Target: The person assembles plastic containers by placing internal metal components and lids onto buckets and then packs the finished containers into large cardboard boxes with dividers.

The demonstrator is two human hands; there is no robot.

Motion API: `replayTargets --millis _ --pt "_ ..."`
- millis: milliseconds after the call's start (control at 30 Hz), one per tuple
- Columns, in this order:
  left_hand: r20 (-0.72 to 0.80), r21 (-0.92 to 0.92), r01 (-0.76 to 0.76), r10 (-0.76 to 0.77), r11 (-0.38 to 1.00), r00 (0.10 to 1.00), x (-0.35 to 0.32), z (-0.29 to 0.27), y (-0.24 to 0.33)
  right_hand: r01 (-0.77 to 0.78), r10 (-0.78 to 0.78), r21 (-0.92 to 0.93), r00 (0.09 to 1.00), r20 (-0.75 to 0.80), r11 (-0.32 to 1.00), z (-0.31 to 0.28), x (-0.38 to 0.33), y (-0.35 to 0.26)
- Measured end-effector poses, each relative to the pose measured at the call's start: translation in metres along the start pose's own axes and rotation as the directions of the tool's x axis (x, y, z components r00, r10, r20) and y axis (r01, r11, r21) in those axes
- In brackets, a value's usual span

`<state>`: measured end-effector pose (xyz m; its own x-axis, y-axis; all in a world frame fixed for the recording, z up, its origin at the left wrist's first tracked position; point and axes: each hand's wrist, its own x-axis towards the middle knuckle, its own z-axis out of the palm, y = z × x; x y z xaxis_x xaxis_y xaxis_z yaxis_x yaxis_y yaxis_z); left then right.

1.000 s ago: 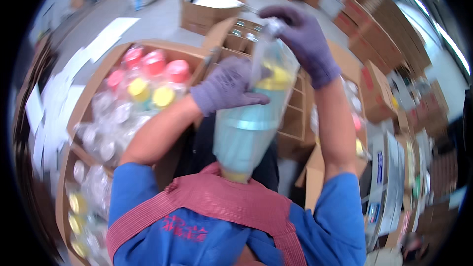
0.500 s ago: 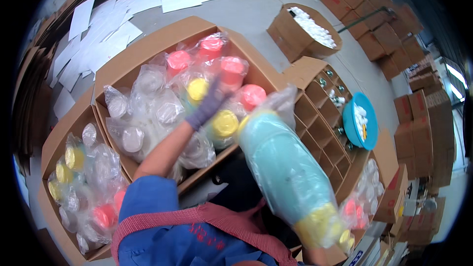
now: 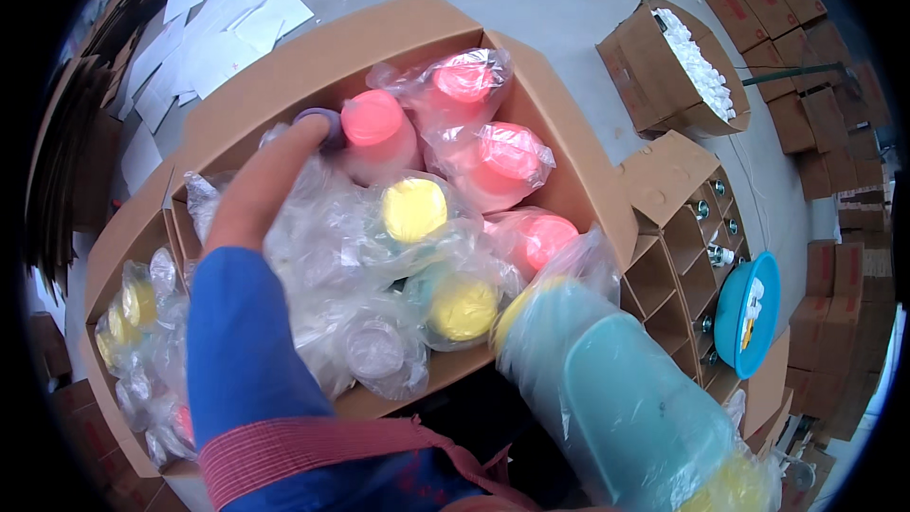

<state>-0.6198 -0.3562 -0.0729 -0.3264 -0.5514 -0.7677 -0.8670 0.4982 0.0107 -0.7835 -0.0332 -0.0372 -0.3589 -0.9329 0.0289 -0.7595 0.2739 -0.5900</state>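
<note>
My left hand (image 3: pixel 329 127), in a purple glove, reaches into the far left part of a large cardboard carton (image 3: pixel 559 133). It is beside a pink-lidded plastic jar (image 3: pixel 372 119); its fingers are hidden, so I cannot tell whether they grip it. Around it lie more bagged jars, some with pink lids, some with a yellow lid (image 3: pixel 414 210), others clear or whitish (image 3: pixel 374 349). On the right, bulky teal containers (image 3: pixel 630 398) with yellow ends, wrapped in clear plastic, lean at a slant over the carton's near right corner. My right hand does not show.
A second carton (image 3: pixel 118 270) with bagged jars stands to the left. At right are a divided box (image 3: pixel 654 275) and a blue basin (image 3: pixel 730 322) of small white items. Beyond stand a carton of white pieces (image 3: pixel 645 85) and stacked boxes (image 3: pixel 787 28). White sheets (image 3: pixel 232 9) cover the floor at far left.
My left hand has moved from the carton's middle to its far left, beside a pink-lidded jar. The view has shifted closer over the carton. The teal containers stay at its right.
</note>
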Motion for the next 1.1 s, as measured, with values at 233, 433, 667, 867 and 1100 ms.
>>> replayTargets --millis 233,433,667,867,1100 --pt "0.04 0.031 -0.213 0.211 0.977 0.977 -0.013 -0.003 0.021 -0.052 0.052 0.009 0.999 -0.011 0.999 -0.005 0.007 0.015" --pt "-0.652 0.175 -0.672 0.596 0.719 0.468 -0.163 -0.069 -0.01 -0.062 0.062 0.045 0.998 0.017 0.997 -0.034 -0.02 0.013" --pt "-0.983 -0.034 -0.999 -0.177 -0.029 0.039 -0.284 -0.037 -0.138 -0.07 0.037 0.153 0.978 0.206 0.986 -0.088 -0.123 -0.018" --pt "-0.729 0.03 -0.999 -0.684 0.013 -0.031 -0.352 0.017 -0.141 -0.062 0.039 0.304 0.996 0.084 0.951 -0.01 -0.066 -0.064" --pt "-0.703 -0.081 -0.981 -0.707 0.178 -0.07 -0.378 0.094 -0.168 -0.072 0.185 0.487 0.964 -0.189 0.87 0.09 -0.015 -0.1"
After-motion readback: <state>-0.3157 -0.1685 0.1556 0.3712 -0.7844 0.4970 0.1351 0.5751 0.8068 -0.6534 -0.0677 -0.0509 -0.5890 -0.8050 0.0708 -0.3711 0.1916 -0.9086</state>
